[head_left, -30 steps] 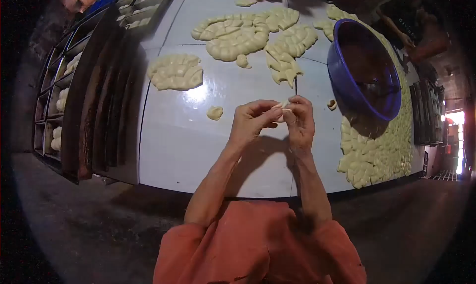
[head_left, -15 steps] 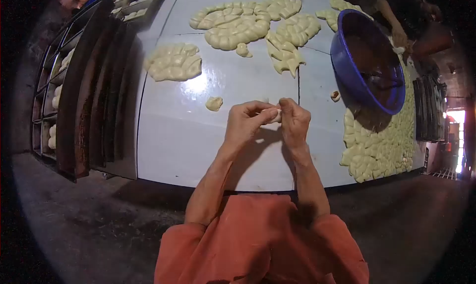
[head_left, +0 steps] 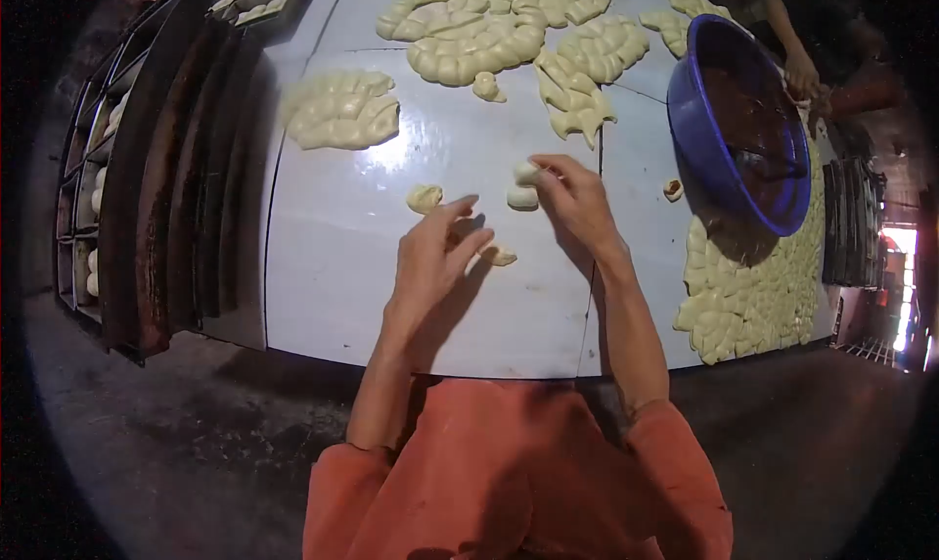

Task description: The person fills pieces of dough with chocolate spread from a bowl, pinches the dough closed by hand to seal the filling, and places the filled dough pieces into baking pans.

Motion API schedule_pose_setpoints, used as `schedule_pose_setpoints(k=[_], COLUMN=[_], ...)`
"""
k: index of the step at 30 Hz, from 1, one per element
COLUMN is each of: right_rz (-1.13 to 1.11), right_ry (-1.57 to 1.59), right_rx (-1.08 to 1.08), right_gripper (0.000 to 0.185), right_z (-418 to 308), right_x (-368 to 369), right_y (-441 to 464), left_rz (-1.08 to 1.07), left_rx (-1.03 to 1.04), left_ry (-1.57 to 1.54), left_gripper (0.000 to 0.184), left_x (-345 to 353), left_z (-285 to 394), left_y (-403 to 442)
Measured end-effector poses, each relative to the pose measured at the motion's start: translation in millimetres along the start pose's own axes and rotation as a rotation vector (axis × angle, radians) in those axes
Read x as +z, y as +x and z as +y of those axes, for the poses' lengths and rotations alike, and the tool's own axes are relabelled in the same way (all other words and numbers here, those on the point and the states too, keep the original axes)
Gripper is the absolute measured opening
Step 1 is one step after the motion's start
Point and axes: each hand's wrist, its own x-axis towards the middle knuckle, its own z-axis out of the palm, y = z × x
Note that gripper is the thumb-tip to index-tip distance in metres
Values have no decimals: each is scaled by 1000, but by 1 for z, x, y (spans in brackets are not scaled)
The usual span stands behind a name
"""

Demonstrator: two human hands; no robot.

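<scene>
My right hand pinches a small pale dough ball between thumb and fingertips, low over the white table. Just below it, a second smooth dough piece lies on the tabletop. To the left is my left hand, its thumb and fingers apart and nothing visible in its grasp. By its thumb lies a small flattened dough scrap. A rougher dough lump rests close to the left fingertips.
Lumpy dough sheets lie across the table's far side, with another sheet at left. A purple basin holding dark contents stands at right beside a wide dough spread. Dark trays stand at left. Another person's hand is beyond the basin.
My hands, together over a small bit of dough before, have parted. The left moved left and opened; the right now holds a dough ball. A dough scrap shows near my left thumb.
</scene>
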Motion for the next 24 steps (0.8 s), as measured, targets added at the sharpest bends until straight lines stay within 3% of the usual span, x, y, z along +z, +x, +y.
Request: schedule_pose_setpoints(k=[2, 4, 6, 7, 9, 13, 15, 16, 18, 20, 21, 22, 23, 24], right_rz=[-269, -272, -212, -220, -255, -388, -456, -513, -581, -602, -452, -304, -235, -155], right_ry=[-351, -462, -545, -541, -391, -113, -296, -381, -486, -431, -437, -442, -287, -312], right_rx=[-162, -188, -348, -347, -28, 82, 151, 245, 23, 101, 65, 29, 218, 138], right_gripper=[28, 36, 39, 39, 38, 37, 51, 58, 64, 61, 58, 55, 53, 52], right_z=[14, -5, -10, -8, -7, -16, -49, -63, -53, -44, -38, -41, -48, -39], right_x=[3, 3, 8, 10, 14, 2, -3, -2, 0, 4, 8, 13, 19, 30], right_y=[7, 0, -5, -5, -1, -16, -36, -45, -55, -44, -34, -18, 4, 29], left_rz=[-70, -43, 4, 3, -13, -22, 2, 27, 22, -31, -32, -63, -91, -86], left_rx=[178, 249, 378, 354, 324, 318, 303, 286, 258, 208, 213, 250, 288, 292], left_ry=[229, 293, 481, 425, 405, 374, 465, 543, 723, 719, 719, 748, 777, 776], left_gripper=[55, 49, 46, 35, 29, 20, 20, 21, 28, 41, 41, 54, 67, 67], left_x=[-2, 2, 13, 20, 26, -1, -23, -32, -42, -45, -47, -47, -48, -48], left_z=[-11, -8, -10, -13, -16, -6, 0, 0, -22, -24, -27, -30, -31, -30], left_y=[-9, -18, -22, -20, -14, -27, -44, -52, -60, -67, -68, -68, -67, -66])
